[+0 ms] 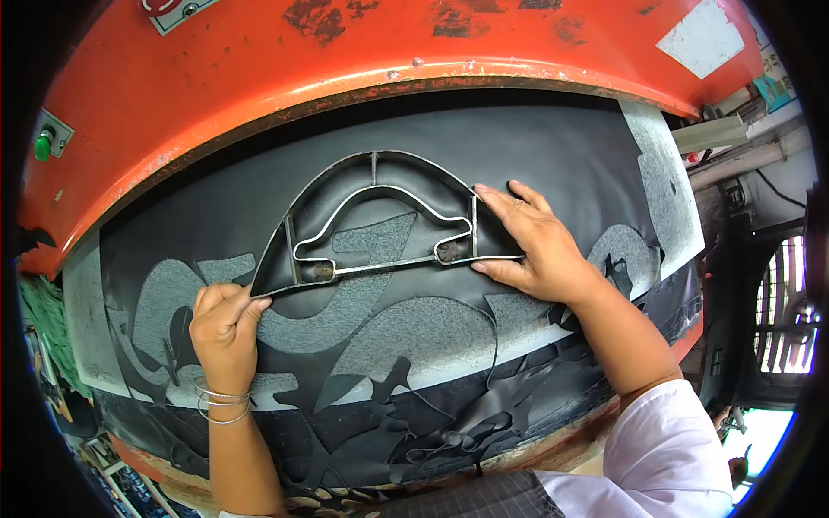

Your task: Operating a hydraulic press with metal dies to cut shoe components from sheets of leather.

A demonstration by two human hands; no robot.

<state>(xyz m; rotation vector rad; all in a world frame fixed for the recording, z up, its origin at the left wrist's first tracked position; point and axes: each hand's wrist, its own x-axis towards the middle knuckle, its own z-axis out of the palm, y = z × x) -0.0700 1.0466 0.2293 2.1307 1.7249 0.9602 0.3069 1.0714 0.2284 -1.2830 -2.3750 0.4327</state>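
Observation:
A curved steel cutting die [375,169] lies over a black leather-like sheet [561,164]. Its outline is an arched band with a smaller shaped band inside, joined by short braces and a straight bar. My left hand [223,324] pinches the die's left tip between thumb and fingers. At the opposite end, my right hand [535,242] grips the right tip, thumb below and fingers along the upper edge. Cut-out gaps in the sheet show a grey speckled surface [432,337] beneath. Whether the die rests fully on the sheet I cannot tell.
An orange-red machine beam [345,56] spans the far side, with a green button [43,145] at its left and a red knob [160,5] above. Black scraps [484,414] hang along the near edge. A pale board edge [682,207] shows at the right.

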